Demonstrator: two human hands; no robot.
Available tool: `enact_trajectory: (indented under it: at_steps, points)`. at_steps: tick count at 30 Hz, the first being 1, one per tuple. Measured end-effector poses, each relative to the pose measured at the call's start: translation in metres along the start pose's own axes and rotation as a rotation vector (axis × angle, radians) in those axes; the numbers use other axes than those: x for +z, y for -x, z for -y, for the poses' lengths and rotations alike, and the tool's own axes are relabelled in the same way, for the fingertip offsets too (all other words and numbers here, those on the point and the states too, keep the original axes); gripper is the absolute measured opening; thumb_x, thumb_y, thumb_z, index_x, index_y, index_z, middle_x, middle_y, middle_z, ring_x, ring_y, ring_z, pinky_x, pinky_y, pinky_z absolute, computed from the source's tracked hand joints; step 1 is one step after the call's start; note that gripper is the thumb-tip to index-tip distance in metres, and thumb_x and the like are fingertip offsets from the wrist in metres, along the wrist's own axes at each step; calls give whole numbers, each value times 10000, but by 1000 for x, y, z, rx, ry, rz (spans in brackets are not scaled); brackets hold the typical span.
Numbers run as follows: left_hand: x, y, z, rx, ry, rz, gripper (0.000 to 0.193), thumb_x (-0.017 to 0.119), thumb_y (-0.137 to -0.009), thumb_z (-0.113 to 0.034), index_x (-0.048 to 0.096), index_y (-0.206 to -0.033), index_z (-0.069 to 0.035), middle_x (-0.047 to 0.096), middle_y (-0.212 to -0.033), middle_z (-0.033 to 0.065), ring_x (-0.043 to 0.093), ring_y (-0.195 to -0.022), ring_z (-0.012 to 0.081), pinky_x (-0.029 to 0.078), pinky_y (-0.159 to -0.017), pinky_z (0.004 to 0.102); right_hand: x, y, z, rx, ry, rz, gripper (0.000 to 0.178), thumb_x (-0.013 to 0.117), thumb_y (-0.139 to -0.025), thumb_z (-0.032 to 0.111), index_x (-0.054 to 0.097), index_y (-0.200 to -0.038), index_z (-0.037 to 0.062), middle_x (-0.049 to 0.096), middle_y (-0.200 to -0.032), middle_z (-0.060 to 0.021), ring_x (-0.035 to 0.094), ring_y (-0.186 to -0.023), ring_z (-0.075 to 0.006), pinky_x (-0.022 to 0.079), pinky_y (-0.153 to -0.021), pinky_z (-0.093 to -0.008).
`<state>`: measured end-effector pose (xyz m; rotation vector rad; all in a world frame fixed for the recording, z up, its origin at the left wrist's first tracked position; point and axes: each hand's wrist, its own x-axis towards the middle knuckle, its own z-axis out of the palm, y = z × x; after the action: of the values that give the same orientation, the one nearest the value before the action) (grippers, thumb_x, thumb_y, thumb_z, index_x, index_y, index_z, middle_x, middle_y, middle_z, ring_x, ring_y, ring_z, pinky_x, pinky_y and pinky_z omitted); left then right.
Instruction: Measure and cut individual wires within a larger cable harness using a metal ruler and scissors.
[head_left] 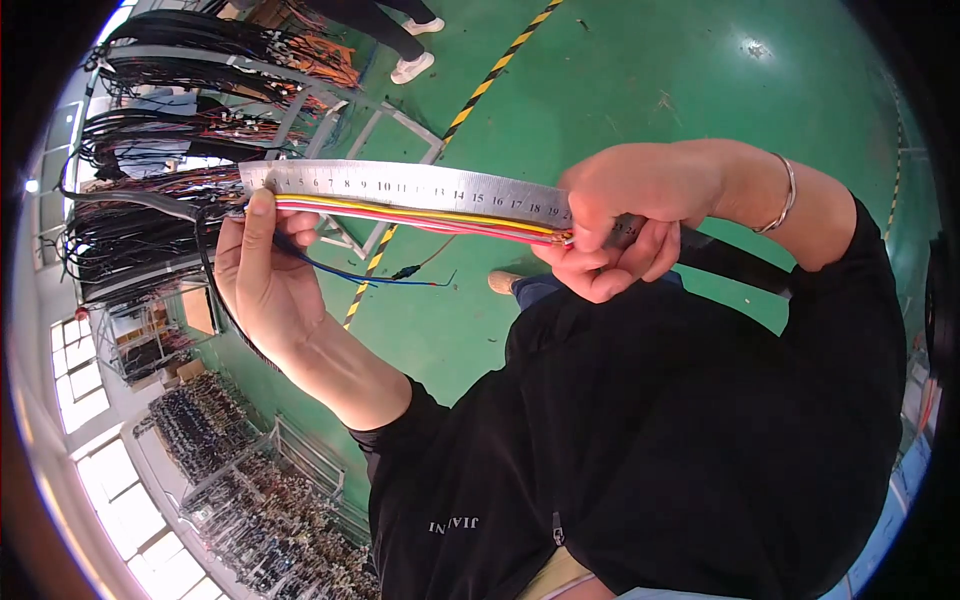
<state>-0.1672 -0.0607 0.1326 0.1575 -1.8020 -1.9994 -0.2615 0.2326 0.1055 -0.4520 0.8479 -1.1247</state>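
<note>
Silver metal ruler (400, 178), yellow and red wires (420, 215) straight along its lower edge

Ruler (400, 180): between left hand (268, 275) and right hand (640, 195). Wires (420, 216): along ruler's near edge. Cable bundles (190, 35): far left. Floor tape (500, 70): below ruler.

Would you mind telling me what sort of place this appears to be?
Probably a wire-harness workshop: there are massed bundles of black cables, a green floor marked with yellow-and-black striped tape, and a steel ruler held along red and yellow wires.
</note>
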Motion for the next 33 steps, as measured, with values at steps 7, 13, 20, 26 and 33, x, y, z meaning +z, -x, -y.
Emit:
enact_trajectory:
  at_steps: [7, 13, 20, 26, 33]
  points:
    - [1, 1, -1, 8, 17, -9, 135, 642, -927, -90, 637, -974, 37, 689, -843, 108, 645, -642, 145, 491, -551, 225, 11, -1, 6, 28, 225, -141, 409, 471, -909, 270, 367, -551, 103, 508, -611, -77, 270, -388, -44, 199, -317, -192]
    - [2, 1, -2, 8, -13, -35, 129, 639, -928, -84, 635, -976, 36, 684, -827, 101, 650, -629, 141, 503, -539, 217, 6, -1, 6, 23, 208, -86, 378, 433, -891, 235, 467, -568, 41, 527, -592, -92, 306, -398, -63, 215, -314, -204]
    - [3, 3, -5, 19, -2, -13, 136, 631, -935, -87, 634, -984, 40, 684, -827, 102, 650, -628, 135, 502, -553, 217, 9, 2, 8, -5, 246, -59, 358, 426, -858, 219, 620, -711, -44, 554, -627, -89, 352, -417, -72, 257, -328, -203]
    - [3, 6, -11, 26, 22, -17, 135, 633, -932, -85, 640, -984, 40, 686, -807, 106, 657, -628, 140, 496, -552, 222, 8, 3, 10, 27, 222, -33, 306, 453, -839, 149, 661, -873, -71, 585, -693, -91, 406, -460, -65, 291, -337, -209]
    - [-1, 4, -11, 33, 57, -4, 118, 635, -917, -49, 647, -982, 49, 695, -808, 130, 673, -633, 160, 503, -556, 226, 9, 3, 13, 38, 193, -17, 286, 448, -824, 77, 657, -929, -87, 573, -708, -112, 416, -478, -72, 293, -338, -208]
